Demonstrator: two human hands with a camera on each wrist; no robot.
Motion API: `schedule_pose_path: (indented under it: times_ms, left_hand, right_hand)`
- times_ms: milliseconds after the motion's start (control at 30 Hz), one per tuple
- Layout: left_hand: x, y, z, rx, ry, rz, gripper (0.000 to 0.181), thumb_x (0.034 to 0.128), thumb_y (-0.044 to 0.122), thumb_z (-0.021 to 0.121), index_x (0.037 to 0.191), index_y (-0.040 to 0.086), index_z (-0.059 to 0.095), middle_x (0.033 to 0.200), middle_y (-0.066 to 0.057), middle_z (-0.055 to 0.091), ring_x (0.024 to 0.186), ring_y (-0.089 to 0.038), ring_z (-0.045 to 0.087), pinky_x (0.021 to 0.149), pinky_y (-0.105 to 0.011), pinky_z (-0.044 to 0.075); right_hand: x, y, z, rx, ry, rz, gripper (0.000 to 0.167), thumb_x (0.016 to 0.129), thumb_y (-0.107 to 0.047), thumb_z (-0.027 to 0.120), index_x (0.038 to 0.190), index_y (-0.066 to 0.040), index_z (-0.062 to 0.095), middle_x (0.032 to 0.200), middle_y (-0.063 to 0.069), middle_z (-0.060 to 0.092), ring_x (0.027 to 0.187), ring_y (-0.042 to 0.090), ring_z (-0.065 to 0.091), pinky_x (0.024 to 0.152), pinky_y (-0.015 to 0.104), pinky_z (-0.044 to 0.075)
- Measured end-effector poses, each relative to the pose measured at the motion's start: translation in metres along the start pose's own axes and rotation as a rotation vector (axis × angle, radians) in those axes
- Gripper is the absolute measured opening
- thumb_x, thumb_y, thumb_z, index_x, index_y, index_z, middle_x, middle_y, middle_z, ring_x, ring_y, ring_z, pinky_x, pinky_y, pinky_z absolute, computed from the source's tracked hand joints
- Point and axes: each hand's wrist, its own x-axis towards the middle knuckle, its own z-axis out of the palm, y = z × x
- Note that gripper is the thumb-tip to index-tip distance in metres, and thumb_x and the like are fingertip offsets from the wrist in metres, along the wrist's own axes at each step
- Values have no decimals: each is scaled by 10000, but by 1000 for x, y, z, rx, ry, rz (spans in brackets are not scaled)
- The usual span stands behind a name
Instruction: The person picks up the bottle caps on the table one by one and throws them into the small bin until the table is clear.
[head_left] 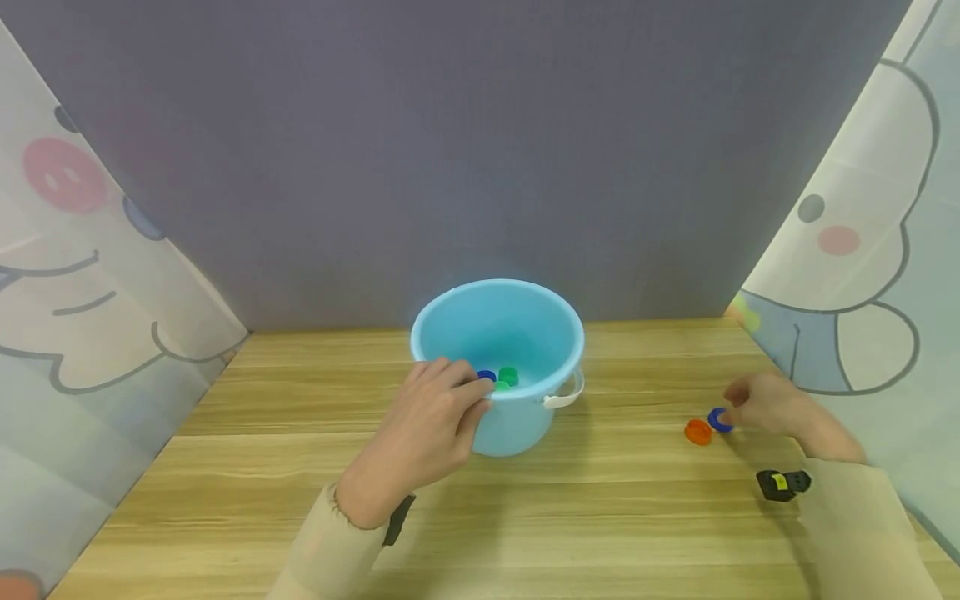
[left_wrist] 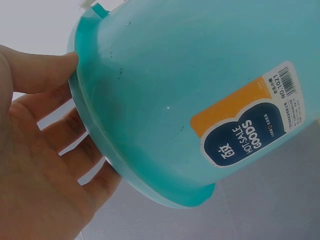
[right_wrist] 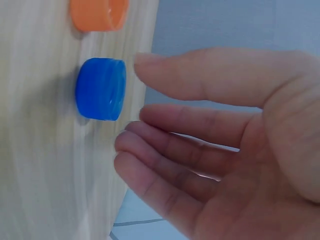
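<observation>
A light-blue bucket [head_left: 501, 425] stands upright on the table, with several blue and green bottle caps [head_left: 508, 376] inside. My left hand [head_left: 431, 421] grips its near-left rim; in the left wrist view the thumb [left_wrist: 45, 72] lies on the outside and the fingers go over the edge. At the right, my right hand [head_left: 768, 404] hovers over a blue bottle cap [right_wrist: 100, 89], thumb and fingers apart and nothing between them. Beside that cap an orange bottle cap [head_left: 698, 432] sits on the wood.
The white handle [head_left: 564, 398] of the bucket hangs at its right side. A grey panel [head_left: 495, 150] rises behind the wooden table [head_left: 600, 517]. Cartoon-printed curtains [head_left: 847, 208] border the table on the left and right.
</observation>
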Motion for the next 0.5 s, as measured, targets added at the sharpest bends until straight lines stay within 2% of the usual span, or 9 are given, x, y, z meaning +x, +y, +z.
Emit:
schedule_pose_path:
  times_ms: [267, 500]
  left_hand:
    - [0, 0, 0, 11, 2, 0, 136, 913, 109, 744, 1048, 111, 760, 943, 7, 657, 858, -201, 550, 821, -374, 457]
    - [-1, -1, 1, 14, 4, 4, 126, 913, 110, 744, 1037, 114, 756, 929, 13, 650, 843, -196, 545, 805, -366, 453]
  right_hand:
    - [3, 6, 6, -107, -29, -22, 507, 753, -216, 832, 1036, 168, 659, 991, 278, 693, 943, 484, 629, 819, 581, 512]
    - [3, 2, 9, -103, -73, -1, 430, 769, -214, 823, 1010, 111, 676, 955, 204, 700, 890, 398, 633, 758, 546, 515]
